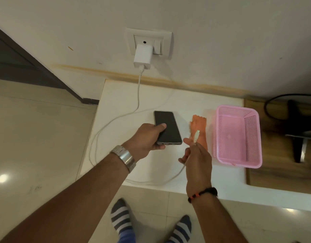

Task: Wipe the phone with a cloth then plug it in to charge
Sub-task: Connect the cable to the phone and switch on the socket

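A black phone (pixel 168 128) with a dark screen is held above the white counter (pixel 195 102), its port end toward me. My left hand (pixel 146 139) grips its near left side, thumb on the screen. My right hand (pixel 196 158) pinches the white charging cable's plug (pixel 196 136), a short way right of the phone's port end and apart from it. The cable (pixel 105 127) loops across the counter up to a white charger (pixel 142 57) in the wall socket (pixel 149 42). An orange cloth (pixel 199 127) lies flat right of the phone.
A pink plastic basket (pixel 239 162) stands right of the cloth. Further right is a wooden surface (pixel 277 165) with a dark stand and black cable. The counter's front edge is close to my feet; tiled floor lies to the left.
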`<state>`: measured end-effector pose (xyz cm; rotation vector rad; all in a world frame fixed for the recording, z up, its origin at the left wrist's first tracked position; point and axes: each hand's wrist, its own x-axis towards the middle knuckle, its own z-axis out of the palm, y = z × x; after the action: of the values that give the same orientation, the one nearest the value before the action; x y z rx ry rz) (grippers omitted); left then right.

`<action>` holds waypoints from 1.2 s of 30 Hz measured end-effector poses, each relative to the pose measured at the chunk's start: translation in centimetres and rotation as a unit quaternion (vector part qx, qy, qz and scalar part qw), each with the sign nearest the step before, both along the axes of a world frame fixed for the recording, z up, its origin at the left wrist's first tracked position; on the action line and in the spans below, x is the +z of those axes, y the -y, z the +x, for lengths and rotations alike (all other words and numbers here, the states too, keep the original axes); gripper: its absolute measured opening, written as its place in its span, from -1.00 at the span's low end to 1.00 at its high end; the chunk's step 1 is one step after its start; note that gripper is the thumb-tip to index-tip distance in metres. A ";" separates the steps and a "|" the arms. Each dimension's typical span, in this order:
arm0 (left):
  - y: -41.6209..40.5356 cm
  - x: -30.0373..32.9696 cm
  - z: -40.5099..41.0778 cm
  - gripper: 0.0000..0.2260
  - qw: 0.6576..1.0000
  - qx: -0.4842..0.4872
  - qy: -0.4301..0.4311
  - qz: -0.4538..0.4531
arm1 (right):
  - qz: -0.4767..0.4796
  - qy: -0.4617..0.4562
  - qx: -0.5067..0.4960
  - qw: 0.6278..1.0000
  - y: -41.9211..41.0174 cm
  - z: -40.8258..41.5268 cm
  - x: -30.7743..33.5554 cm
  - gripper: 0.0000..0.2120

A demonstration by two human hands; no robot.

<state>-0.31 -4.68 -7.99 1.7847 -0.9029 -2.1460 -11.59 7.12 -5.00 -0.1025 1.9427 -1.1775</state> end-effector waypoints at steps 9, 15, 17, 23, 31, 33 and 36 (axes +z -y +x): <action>-0.2 2.9 0.9 -0.79 0.985 0.148 -0.056 0.067 | -0.040 -0.008 0.096 0.995 -1.3 4.4 5.4 -0.77; -0.1 3.4 0.7 -0.82 0.982 0.169 -0.068 0.058 | -0.021 -0.095 0.148 0.984 -0.6 4.6 5.7 -0.67; -0.2 3.5 0.6 -0.82 0.982 0.168 -0.064 0.055 | -0.019 -0.108 0.152 0.982 -0.5 4.4 5.6 -0.66; -0.5 4.0 0.5 -0.82 0.983 0.162 -0.068 0.046 | -0.012 -0.115 0.155 0.981 -0.1 4.2 5.5 -0.62; -0.5 4.3 1.1 -0.78 0.994 0.083 -0.040 -0.063 | 0.037 -0.045 0.153 0.986 0.2 3.7 6.7 -0.74; -0.5 4.4 1.3 -0.85 0.992 0.069 -0.034 -0.095 | 0.039 -0.019 0.149 0.988 0.5 3.6 6.9 -0.74; -0.7 4.7 1.3 -0.85 0.990 0.054 -0.027 -0.126 | 0.042 0.017 0.142 0.989 0.9 3.4 7.0 -0.77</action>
<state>0.97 -3.96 -3.25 1.6067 -0.9916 -1.9082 -8.19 6.19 2.01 -0.3021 1.8728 -0.9046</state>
